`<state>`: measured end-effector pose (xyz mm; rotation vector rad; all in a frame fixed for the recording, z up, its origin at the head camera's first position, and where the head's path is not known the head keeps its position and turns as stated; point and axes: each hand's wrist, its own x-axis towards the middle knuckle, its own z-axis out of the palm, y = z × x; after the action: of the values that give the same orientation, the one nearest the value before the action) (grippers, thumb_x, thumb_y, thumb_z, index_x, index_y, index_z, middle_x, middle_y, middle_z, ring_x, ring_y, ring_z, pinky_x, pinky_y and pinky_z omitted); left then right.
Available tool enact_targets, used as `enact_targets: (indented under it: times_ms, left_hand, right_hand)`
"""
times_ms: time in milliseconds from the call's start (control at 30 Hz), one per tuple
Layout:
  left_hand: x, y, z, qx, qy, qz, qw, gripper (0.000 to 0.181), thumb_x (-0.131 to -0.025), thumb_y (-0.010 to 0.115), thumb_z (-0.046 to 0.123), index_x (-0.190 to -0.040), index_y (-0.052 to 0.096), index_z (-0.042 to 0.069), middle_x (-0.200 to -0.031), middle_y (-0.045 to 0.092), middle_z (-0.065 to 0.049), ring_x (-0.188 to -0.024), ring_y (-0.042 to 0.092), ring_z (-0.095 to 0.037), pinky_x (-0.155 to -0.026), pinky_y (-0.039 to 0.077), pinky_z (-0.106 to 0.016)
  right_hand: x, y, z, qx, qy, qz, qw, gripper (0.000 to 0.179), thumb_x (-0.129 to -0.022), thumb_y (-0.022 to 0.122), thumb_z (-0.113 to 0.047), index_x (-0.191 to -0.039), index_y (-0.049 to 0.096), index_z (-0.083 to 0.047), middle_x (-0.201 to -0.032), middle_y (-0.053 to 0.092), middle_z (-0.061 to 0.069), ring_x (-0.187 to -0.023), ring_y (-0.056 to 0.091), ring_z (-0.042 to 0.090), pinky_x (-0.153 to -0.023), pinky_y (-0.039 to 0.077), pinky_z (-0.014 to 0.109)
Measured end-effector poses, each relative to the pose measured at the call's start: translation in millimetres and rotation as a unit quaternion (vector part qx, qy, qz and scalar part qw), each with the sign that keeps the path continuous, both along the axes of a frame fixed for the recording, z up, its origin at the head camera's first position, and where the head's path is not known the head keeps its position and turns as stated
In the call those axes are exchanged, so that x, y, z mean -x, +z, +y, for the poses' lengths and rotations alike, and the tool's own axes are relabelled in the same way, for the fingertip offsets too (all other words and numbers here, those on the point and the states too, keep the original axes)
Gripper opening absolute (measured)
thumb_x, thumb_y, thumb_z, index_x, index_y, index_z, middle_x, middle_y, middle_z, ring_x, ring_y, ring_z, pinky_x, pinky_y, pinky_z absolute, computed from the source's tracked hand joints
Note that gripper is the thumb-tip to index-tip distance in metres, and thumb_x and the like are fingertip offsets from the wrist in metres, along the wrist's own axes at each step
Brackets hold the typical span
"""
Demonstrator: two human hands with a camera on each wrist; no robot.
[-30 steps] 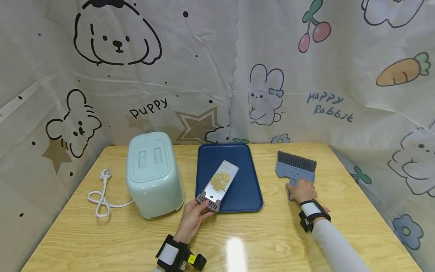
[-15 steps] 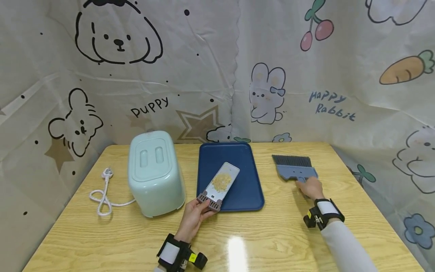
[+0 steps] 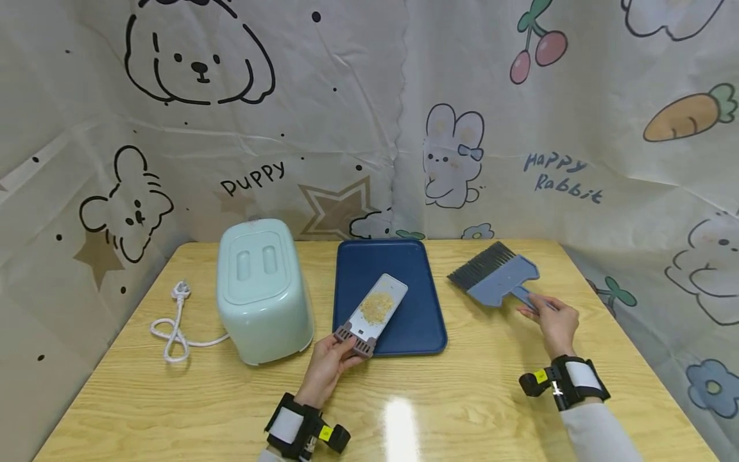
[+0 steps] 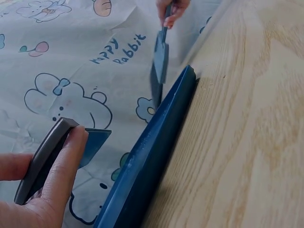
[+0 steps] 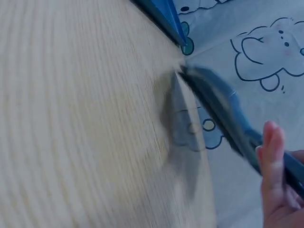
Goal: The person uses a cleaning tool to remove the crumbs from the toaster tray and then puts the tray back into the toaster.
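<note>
My left hand point(image 3: 324, 369) pinches the brown slotted end of a toaster crumb tray point(image 3: 395, 289), which slants over a navy serving tray point(image 3: 420, 335). Yellowish crumbs point(image 3: 376, 309) lie scattered along its pale surface. Over the right part of the table, my right hand point(image 3: 557, 326) grips a blue-grey brush point(image 3: 503, 280) by its thin handle. Its wide row of dark bristles points left and away, toward the serving tray. In the right wrist view the brush point(image 5: 227, 111) is blurred and casts a shadow on the wood.
A mint-green toaster point(image 3: 260, 295) stands left of the serving tray, its lid on top. The white cord point(image 3: 173, 337) with its plug lies looped at the far left. A printed curtain point(image 3: 346, 128) hangs behind the wooden table point(image 3: 462, 410).
The brush has been drawn back and lifted, and its bristles have turned from pointing away to pointing left. My right hand has shifted right. The left hand and crumb tray stay nearly still.
</note>
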<state>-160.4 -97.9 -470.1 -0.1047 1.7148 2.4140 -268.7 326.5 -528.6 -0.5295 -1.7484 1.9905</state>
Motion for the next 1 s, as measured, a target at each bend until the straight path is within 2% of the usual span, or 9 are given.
enact_targets:
  times_ms: [100, 200, 367, 467, 667, 767, 800, 867, 1000]
  left_hand:
    - [0.1, 1.1, -1.4, 0.004, -0.002, 0.004, 1.0000, 0.042, -0.093, 0.043, 0.004, -0.129, 0.031, -0.014, -0.124, 0.041, -0.033, -0.094, 0.058, -0.017, -0.078, 0.052, -0.027]
    - [0.8, 1.7, -2.3, 0.004, -0.005, 0.004, 1.0000, 0.042, -0.093, 0.042, 0.004, -0.129, 0.031, -0.015, -0.125, 0.039, -0.033, -0.099, 0.056, -0.020, -0.080, 0.051, -0.027]
    - [1.7, 2.5, -4.7, 0.000, -0.005, -0.001, 1.0000, 0.041, -0.093, 0.042, 0.004, -0.129, 0.031, -0.015, -0.125, 0.040, -0.033, -0.099, 0.056, -0.021, -0.081, 0.051, -0.029]
    - [2.9, 3.3, -7.1, -0.001, -0.004, 0.000, 1.0000, 0.041, -0.093, 0.042, 0.002, -0.129, 0.031, -0.015, -0.124, 0.041, -0.032, -0.095, 0.058, -0.018, -0.080, 0.052, -0.030]
    - [9.2, 8.7, -12.5, -0.009, -0.008, 0.004, 0.9999, 0.040, -0.092, 0.040, -0.001, -0.128, 0.032, -0.015, -0.121, 0.044, -0.031, -0.091, 0.059, -0.018, -0.079, 0.052, -0.031]
    - [13.1, 12.9, -14.9, -0.012, -0.017, 0.007, 0.9998, 0.039, -0.091, 0.040, -0.001, -0.127, 0.033, -0.015, -0.117, 0.048, -0.029, -0.088, 0.060, -0.018, -0.078, 0.052, -0.030]
    - [14.3, 14.3, -15.5, -0.013, -0.020, 0.008, 0.9997, 0.039, -0.091, 0.040, -0.001, -0.127, 0.033, -0.015, -0.116, 0.050, -0.028, -0.087, 0.060, -0.018, -0.077, 0.053, -0.030]
    - [16.6, 16.8, -16.6, -0.016, -0.023, 0.008, 0.9996, 0.039, -0.091, 0.040, -0.002, -0.127, 0.034, -0.015, -0.111, 0.053, -0.024, -0.084, 0.061, -0.016, -0.075, 0.053, -0.029]
    - [19.8, 21.5, -17.9, -0.021, -0.035, 0.013, 0.9991, 0.040, -0.091, 0.040, -0.003, -0.127, 0.032, -0.016, -0.102, 0.057, -0.016, -0.078, 0.063, -0.014, -0.072, 0.054, -0.026]
  right_hand:
    - [1.3, 0.3, 6, 0.006, -0.016, 0.039, 0.9991, 0.038, -0.071, 0.074, -0.025, -0.096, 0.063, 0.002, -0.076, 0.066, 0.009, -0.061, 0.065, 0.020, -0.059, 0.054, 0.026]
    - [7.5, 2.3, 13, 0.008, -0.034, 0.091, 0.9952, 0.037, -0.071, 0.075, -0.025, -0.092, 0.063, 0.003, -0.075, 0.066, 0.011, -0.059, 0.064, 0.018, -0.053, 0.054, 0.022]
    - [26.0, 4.6, 24, -0.013, -0.034, 0.149, 0.9881, 0.037, -0.078, 0.066, -0.034, -0.090, 0.059, 0.000, -0.066, 0.060, 0.008, -0.050, 0.056, 0.013, -0.041, 0.046, 0.017]
    - [37.7, 7.2, 24, -0.019, 0.004, 0.170, 0.9853, 0.043, -0.083, 0.058, -0.040, -0.094, 0.056, 0.001, -0.065, 0.058, 0.010, -0.048, 0.054, 0.015, -0.039, 0.044, 0.021]
    - [65.3, 13.1, 4, 0.019, 0.108, 0.183, 0.9771, 0.048, -0.088, 0.054, -0.034, -0.107, 0.056, 0.010, -0.070, 0.061, 0.018, -0.048, 0.055, 0.022, -0.039, 0.047, 0.027]
    - [72.3, 23.0, -16, 0.031, 0.177, 0.178, 0.9675, 0.040, -0.088, 0.055, -0.029, -0.104, 0.059, 0.007, -0.071, 0.062, 0.016, -0.049, 0.057, 0.021, -0.040, 0.047, 0.026]
    - [75.8, 23.1, -22, 0.052, 0.210, 0.177, 0.9601, 0.036, -0.088, 0.056, -0.026, -0.101, 0.060, 0.006, -0.069, 0.062, 0.014, -0.049, 0.056, 0.018, -0.041, 0.047, 0.024]
    - [58.5, 53.1, -50, 0.061, 0.249, 0.154, 0.9543, 0.029, -0.087, 0.058, -0.024, -0.097, 0.062, 0.003, -0.068, 0.062, 0.008, -0.049, 0.054, 0.015, -0.042, 0.045, 0.022]
    - [8.4, 125.7, -112, 0.086, 0.316, 0.103, 0.9393, 0.022, -0.089, 0.055, -0.023, -0.086, 0.065, -0.003, -0.066, 0.062, 0.000, -0.050, 0.049, 0.008, -0.044, 0.039, 0.017]
